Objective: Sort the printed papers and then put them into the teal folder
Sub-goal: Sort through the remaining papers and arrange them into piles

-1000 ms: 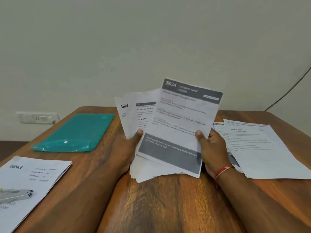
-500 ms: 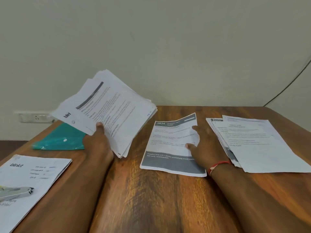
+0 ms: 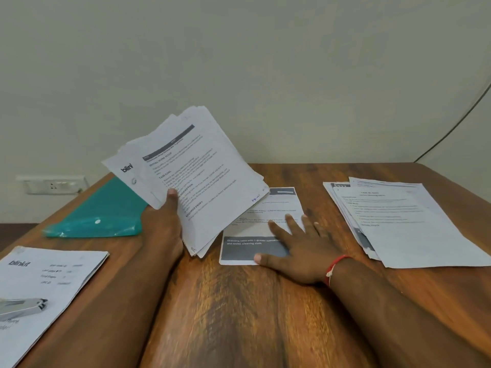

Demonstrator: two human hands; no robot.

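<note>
A thick stack of printed papers (image 3: 191, 179) is being held tilted above a wooden table (image 3: 239, 314), the person's left hand (image 3: 166, 221) clamped on its lower edge with the thumb pressing the top sheet. The right hand (image 3: 300, 251) is lying flat, fingers spread and gripping nothing, on a single sheet with grey bands (image 3: 255, 235) resting on the table just beside the raised stack. To the right, well apart from that sheet, a fanned pile of printed pages (image 3: 406, 221) is lying on the wood; at the near left, another pile headed "blinkit" (image 3: 50, 282) is sitting under what appears to be a metal stapler (image 3: 21, 306). The teal folder (image 3: 98, 216) is lying closed at the far left of the table, partly hidden behind the raised stack, with no paper visibly going into it. A wall socket (image 3: 53, 185) and a dark cable (image 3: 457, 123) are showing on the pale wall behind.

Sorting appears to be the step in hand, with the grey-banded sheet seemingly starting a pile of its own. The next move likely calls for the free right hand lifting off and drawing the top page from the held stack; filling the folder looks some way off.
</note>
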